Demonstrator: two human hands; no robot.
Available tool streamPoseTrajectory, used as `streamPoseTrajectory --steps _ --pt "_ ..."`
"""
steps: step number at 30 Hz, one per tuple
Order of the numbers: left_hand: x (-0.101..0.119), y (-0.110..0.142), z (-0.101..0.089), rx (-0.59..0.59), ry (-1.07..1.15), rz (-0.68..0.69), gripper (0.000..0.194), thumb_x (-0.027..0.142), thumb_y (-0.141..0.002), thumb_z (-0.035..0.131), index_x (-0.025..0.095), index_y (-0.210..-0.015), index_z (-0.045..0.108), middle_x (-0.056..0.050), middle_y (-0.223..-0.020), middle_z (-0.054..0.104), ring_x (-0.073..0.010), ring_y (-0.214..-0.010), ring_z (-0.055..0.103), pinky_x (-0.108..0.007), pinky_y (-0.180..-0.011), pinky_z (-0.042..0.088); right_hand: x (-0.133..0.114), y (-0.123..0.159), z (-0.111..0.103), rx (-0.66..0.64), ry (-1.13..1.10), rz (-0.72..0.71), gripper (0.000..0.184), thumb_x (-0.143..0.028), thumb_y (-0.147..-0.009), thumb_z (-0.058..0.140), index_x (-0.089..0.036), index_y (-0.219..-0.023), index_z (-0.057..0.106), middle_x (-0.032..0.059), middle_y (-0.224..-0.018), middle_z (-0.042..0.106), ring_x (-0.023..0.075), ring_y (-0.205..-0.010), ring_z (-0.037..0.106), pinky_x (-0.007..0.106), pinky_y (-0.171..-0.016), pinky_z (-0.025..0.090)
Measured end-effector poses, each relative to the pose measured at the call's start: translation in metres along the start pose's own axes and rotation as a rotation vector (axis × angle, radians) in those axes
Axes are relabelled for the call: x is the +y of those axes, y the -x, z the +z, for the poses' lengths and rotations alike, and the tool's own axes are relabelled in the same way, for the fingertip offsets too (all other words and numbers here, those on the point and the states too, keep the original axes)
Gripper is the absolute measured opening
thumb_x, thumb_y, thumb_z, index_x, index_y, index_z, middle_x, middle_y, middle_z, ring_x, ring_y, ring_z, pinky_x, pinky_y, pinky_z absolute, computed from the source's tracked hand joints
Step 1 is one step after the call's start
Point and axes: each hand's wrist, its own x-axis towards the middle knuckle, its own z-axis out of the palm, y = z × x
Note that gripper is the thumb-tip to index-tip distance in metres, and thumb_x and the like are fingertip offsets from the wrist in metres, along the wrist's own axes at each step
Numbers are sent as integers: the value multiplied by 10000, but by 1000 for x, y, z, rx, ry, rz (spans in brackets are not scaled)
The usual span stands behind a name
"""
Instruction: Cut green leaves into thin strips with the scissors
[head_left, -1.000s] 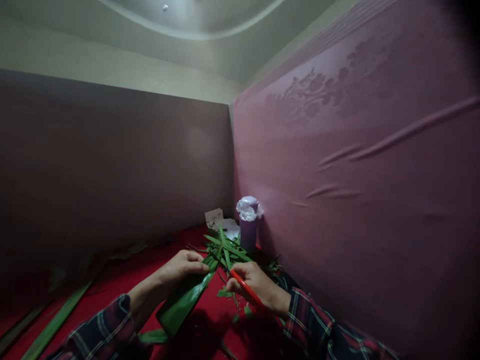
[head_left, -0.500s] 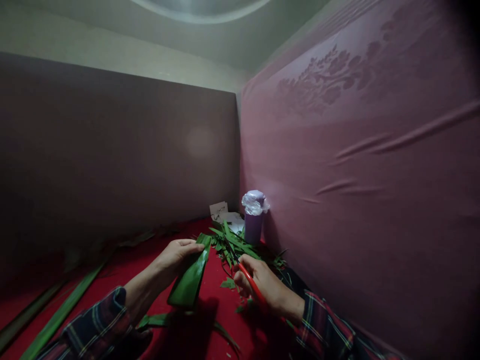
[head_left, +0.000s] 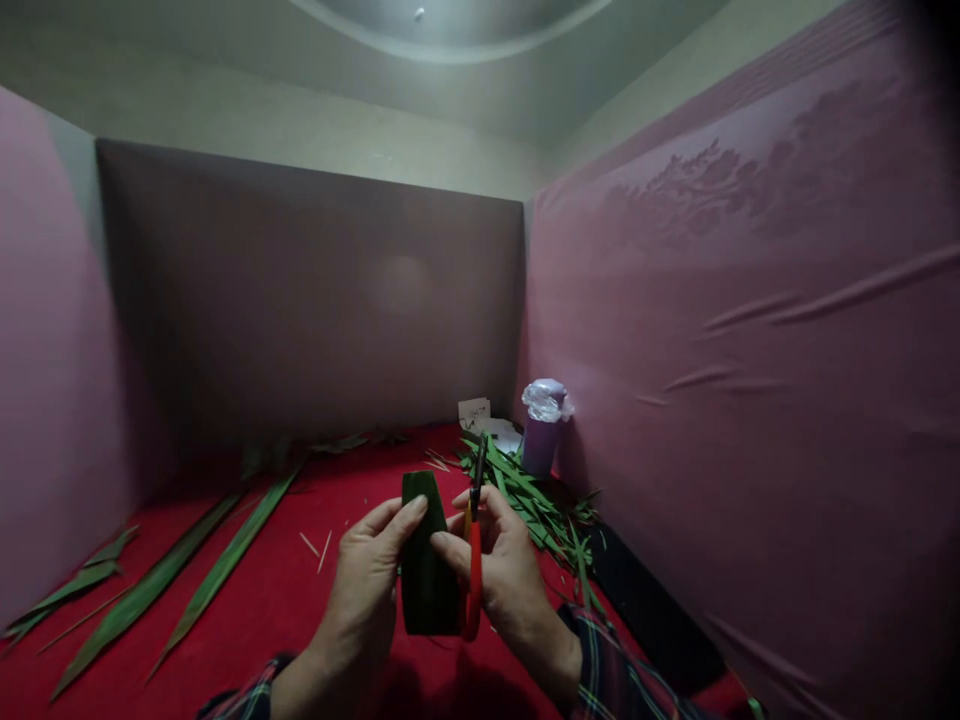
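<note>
My left hand [head_left: 364, 575] pinches a dark green leaf piece [head_left: 429, 595] between thumb and fingers, near its upper end. This piece stands roughly upright, broad and cut straight at the bottom. On its other side, my right hand [head_left: 514, 575] is closed on red-handled scissors [head_left: 475, 570], whose dark blades point up and away from me. The right thumb also rests against the leaf's right edge. Parts of the fingers behind the leaf are hidden.
Cut leaf scraps [head_left: 532, 495] lie heaped at the right, by a purple cup [head_left: 540, 440] topped with clear plastic. Long leaves [head_left: 225, 570] and thin sticks [head_left: 324, 552] lie on the red cloth [head_left: 285, 620]. A dark flat object [head_left: 652, 600] sits along the pink right wall [head_left: 750, 450].
My view has swung left. The hands have come together; the leaf piece is now more upright, and the right hand has brought the scissors beside it, thumb on the leaf.
</note>
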Motion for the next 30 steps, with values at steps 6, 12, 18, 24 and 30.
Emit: streamPoseTrajectory --steps 6,12,18,24,30 --pt "2 18 -14 97 125 32 261 276 -504 811 157 -699 684 31 -628 691 -95 -580 594 -174 -552 470 -14 9 13 -81 -65 75 416 -277 -549 795 -200 -804 476 -51 -659 565 113 -593 545 219 -550 431" --pt "13 18 -27 223 220 137 208 228 -550 784 167 -712 669 47 -655 689 -77 -591 596 -162 -573 474 -10 13 4 -69 -15 15 412 -351 -622 766 -216 -866 461 -33 -692 592 130 -618 578 237 -567 469" --pt "19 25 -21 256 406 29 26 153 -729 630 147 -709 616 12 -613 661 -95 -505 583 -205 -505 490 13 35 19 20 -121 -62 528 -467 -601 752 -251 -920 392 37 -989 600 171 -821 595 292 -719 497" --pt "7 34 -11 287 544 28 122 79 -808 516 144 -788 618 -14 -670 676 -110 -580 623 -214 -580 520 17 46 38 219 -5 -115 315 -329 -702 686 -226 -859 434 -32 -794 550 141 -720 576 257 -665 478" --pt "3 38 -12 311 574 -10 142 70 -812 510 146 -794 628 -23 -688 680 -113 -605 626 -234 -644 522 23 41 29 273 95 -75 340 -303 -678 679 -226 -882 418 -32 -765 514 156 -671 547 282 -635 457"
